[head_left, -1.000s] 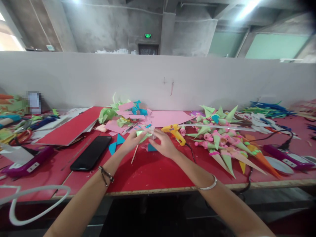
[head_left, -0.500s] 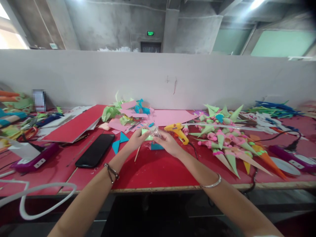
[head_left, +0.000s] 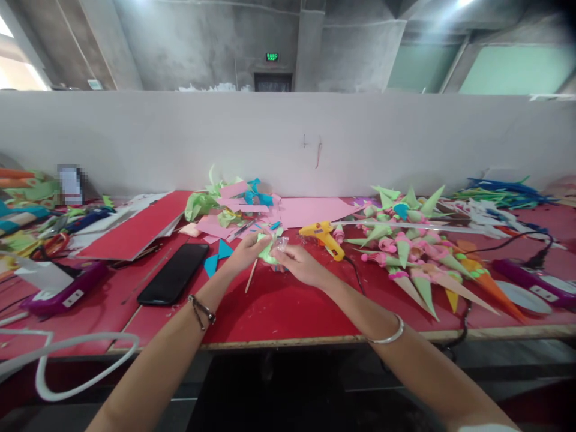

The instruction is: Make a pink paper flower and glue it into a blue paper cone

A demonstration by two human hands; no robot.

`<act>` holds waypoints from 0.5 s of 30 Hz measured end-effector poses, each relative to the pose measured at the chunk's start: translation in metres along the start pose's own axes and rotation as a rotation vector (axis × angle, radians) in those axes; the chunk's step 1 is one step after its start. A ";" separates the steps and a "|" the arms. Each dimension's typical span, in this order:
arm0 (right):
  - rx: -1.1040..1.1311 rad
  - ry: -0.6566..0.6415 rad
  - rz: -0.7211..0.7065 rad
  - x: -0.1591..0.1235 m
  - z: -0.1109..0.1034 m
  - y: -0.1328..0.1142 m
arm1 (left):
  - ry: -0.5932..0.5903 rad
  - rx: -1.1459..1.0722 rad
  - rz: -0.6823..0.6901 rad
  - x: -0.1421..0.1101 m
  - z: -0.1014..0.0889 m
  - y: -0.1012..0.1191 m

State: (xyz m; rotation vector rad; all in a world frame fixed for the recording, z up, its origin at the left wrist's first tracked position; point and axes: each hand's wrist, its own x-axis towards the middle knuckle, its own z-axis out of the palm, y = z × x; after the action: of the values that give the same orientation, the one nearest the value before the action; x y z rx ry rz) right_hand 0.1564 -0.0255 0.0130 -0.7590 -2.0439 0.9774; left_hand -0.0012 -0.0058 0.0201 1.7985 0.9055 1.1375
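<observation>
My left hand (head_left: 246,253) is closed, its fingers pinching a light green piece (head_left: 266,252) that looks like soft clay or paper; I cannot tell which. My right hand (head_left: 300,265) is closed on a crinkled clear plastic wrapper (head_left: 282,242) right beside the green piece. The two hands nearly meet over the red table. Just below the left fingers a thin wooden stick (head_left: 251,277) slants down. A yellow glue gun (head_left: 324,237) lies to the right of the hands, and blue paper triangles (head_left: 218,259) lie to their left.
A black phone (head_left: 174,274) lies to the left. Many pink and green paper cones (head_left: 405,246) are heaped at right. Purple power strips (head_left: 67,291) stand at both sides. Paper scraps (head_left: 202,205) and a pink sheet (head_left: 315,210) lie behind, before a grey partition (head_left: 180,141).
The hands have shifted slightly, with the right one turned a little. More of the light green piece shows below the fingers, and the blue piece under the hands is now mostly hidden.
</observation>
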 end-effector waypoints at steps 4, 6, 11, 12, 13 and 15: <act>0.027 -0.030 0.052 0.000 -0.001 0.000 | 0.033 -0.047 -0.006 0.000 -0.002 0.000; -0.012 -0.040 0.042 0.000 -0.003 0.001 | 0.067 -0.045 -0.008 0.000 -0.004 -0.001; -0.037 -0.042 -0.031 0.000 -0.010 0.002 | 0.160 -0.020 -0.035 0.003 -0.008 -0.012; -0.019 -0.033 -0.038 0.001 -0.011 0.002 | 0.184 -0.013 -0.048 0.004 -0.009 -0.015; 0.008 -0.020 -0.041 0.001 -0.012 0.003 | 0.216 -0.004 -0.063 0.005 -0.012 -0.019; 0.073 0.021 -0.037 0.001 -0.014 0.004 | 0.310 0.021 -0.092 0.008 -0.022 -0.025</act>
State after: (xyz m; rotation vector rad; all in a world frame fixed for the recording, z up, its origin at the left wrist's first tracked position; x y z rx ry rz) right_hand 0.1676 -0.0174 0.0165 -0.6881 -1.9864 1.0137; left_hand -0.0223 0.0170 0.0061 1.6032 1.1711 1.3748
